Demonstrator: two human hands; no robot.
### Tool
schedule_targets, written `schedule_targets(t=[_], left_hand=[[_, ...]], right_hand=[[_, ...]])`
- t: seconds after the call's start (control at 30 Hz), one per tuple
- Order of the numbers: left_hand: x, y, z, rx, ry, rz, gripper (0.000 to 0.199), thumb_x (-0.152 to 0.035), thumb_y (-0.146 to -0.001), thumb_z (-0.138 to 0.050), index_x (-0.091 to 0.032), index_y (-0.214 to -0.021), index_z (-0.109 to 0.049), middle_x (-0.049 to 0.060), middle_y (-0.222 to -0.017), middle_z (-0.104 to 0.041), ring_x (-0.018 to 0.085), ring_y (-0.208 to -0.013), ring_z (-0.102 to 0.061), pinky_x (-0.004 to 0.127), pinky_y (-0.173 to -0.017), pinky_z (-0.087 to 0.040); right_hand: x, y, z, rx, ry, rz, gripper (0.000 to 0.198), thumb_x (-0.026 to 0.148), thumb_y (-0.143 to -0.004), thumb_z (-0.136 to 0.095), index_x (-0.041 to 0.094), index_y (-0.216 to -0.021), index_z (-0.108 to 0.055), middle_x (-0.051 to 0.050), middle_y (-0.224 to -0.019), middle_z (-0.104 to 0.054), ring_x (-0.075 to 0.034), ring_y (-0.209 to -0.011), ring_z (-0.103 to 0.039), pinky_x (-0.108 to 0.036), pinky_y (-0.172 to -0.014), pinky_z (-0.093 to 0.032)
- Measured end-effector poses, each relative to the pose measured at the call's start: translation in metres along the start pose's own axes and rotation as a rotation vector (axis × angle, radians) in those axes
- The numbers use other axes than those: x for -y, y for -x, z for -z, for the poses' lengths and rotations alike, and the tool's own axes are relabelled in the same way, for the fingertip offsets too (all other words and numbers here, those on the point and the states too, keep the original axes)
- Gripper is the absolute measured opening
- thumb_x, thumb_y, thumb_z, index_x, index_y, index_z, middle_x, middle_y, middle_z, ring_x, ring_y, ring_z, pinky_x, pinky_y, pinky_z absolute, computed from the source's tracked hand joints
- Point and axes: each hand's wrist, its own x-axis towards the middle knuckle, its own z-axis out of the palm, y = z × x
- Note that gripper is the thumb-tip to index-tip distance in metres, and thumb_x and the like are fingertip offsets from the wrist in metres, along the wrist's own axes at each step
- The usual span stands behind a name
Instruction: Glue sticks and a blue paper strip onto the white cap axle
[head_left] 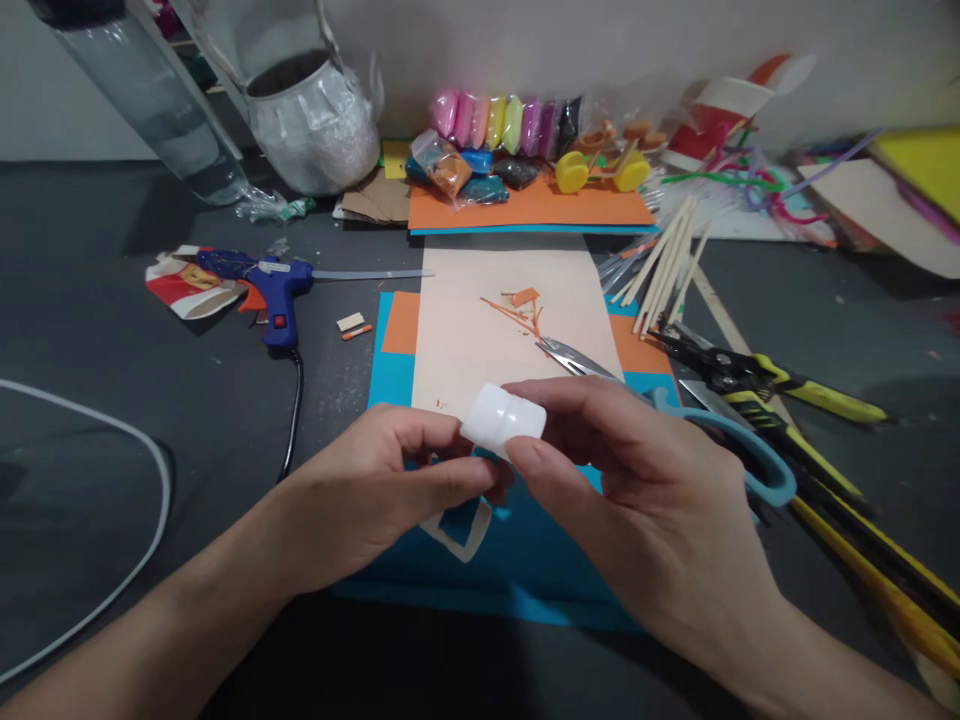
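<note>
A small white plastic piece (504, 416), rounded with a ridge around its middle, is held up in front of me. My right hand (637, 470) pinches it between thumb and fingers from the right. My left hand (397, 480) is closed at its other end, with the index fingertip against it; the other left fingers are partly hidden. Just beneath my left fingers shows a white angular strip (469, 545), over blue paper (540, 560). Behind my hands lies a pale sheet (457, 330) with orange scraps (525, 310). Scissors (780, 485) with blue handles lie beyond my right hand, partly covered by it.
On the left lie a blue glue gun (281, 290) and a white cable (142, 440). Pliers (795, 385) and wooden sticks (667, 265) are at the right. A bottle (157, 110), metal pot (315, 130) and coloured clay packs (499, 125) line the back.
</note>
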Motion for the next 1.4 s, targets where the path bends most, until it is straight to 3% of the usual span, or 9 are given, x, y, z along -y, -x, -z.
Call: schedule_targets(t=[0.3, 0.6, 1.2, 1.4], left_hand=[[0.006, 0.004, 0.007, 0.025, -0.032, 0.036, 0.036, -0.051, -0.089, -0.059, -0.016, -0.081, -0.065, -0.003, -0.068, -0.048, 0.009, -0.063, -0.037, 0.021, -0.056, -0.032], [0.006, 0.002, 0.005, 0.061, 0.022, -0.014, 0.022, -0.040, -0.088, -0.065, -0.019, -0.088, -0.068, -0.003, -0.081, -0.059, 0.011, -0.076, -0.047, 0.020, -0.067, -0.037], [0.009, -0.003, 0.002, 0.004, 0.088, -0.028, 0.024, -0.039, -0.086, -0.067, -0.017, -0.079, -0.069, -0.003, -0.074, -0.060, 0.008, -0.068, -0.045, 0.019, -0.062, -0.036], [0.009, -0.002, 0.003, 0.018, 0.160, -0.015, 0.024, -0.039, -0.082, -0.071, -0.016, -0.077, -0.070, -0.004, -0.070, -0.056, 0.007, -0.064, -0.043, 0.018, -0.058, -0.033]], right_hand=[[-0.002, 0.000, -0.002, 0.045, -0.059, -0.018, 0.011, 0.030, -0.091, -0.063, 0.020, -0.095, -0.066, 0.000, -0.080, -0.071, -0.011, -0.060, -0.064, -0.021, -0.054, -0.050], [-0.002, 0.000, -0.003, 0.031, -0.060, -0.004, 0.008, 0.027, -0.091, -0.064, 0.021, -0.095, -0.066, 0.001, -0.076, -0.068, -0.010, -0.063, -0.062, -0.018, -0.054, -0.048], [-0.002, 0.000, -0.003, 0.042, -0.095, -0.059, 0.010, 0.028, -0.090, -0.064, 0.020, -0.095, -0.066, 0.000, -0.078, -0.069, -0.010, -0.063, -0.062, -0.019, -0.054, -0.048], [-0.004, -0.003, -0.003, 0.020, -0.167, -0.082, 0.010, 0.027, -0.090, -0.063, 0.020, -0.096, -0.067, 0.003, -0.069, -0.062, -0.008, -0.055, -0.057, -0.018, -0.049, -0.045]])
